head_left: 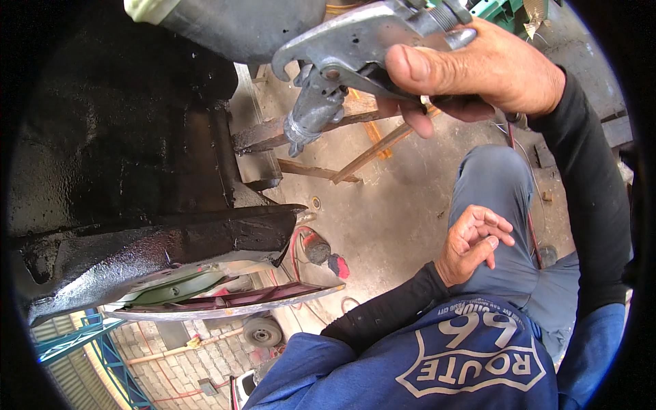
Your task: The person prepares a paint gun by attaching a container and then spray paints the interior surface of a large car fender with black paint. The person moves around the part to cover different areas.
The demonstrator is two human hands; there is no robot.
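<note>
My right hand [502,72] is wrapped around a grey metal spray gun [369,44] at the top of the view, thumb along its body. Attached to it or just behind it is a rounded grey metal cup [253,27], cut off by the upper edge, with pale cloth-like material at its end. The gun's knobbed metal end [311,109] hangs just right of a large panel [123,123] with a glossy, wet-looking black surface. My left hand [468,249] is by my thigh, fingers loosely bent and apart, holding nothing.
A black-coated lower edge [164,253] juts out at left. Wooden bars [383,147] stand below the gun. A red hose [295,246], a dark cylindrical object [316,247] and a wheel [262,331] are on the floor. Blue steel framework [113,359] shows lower left.
</note>
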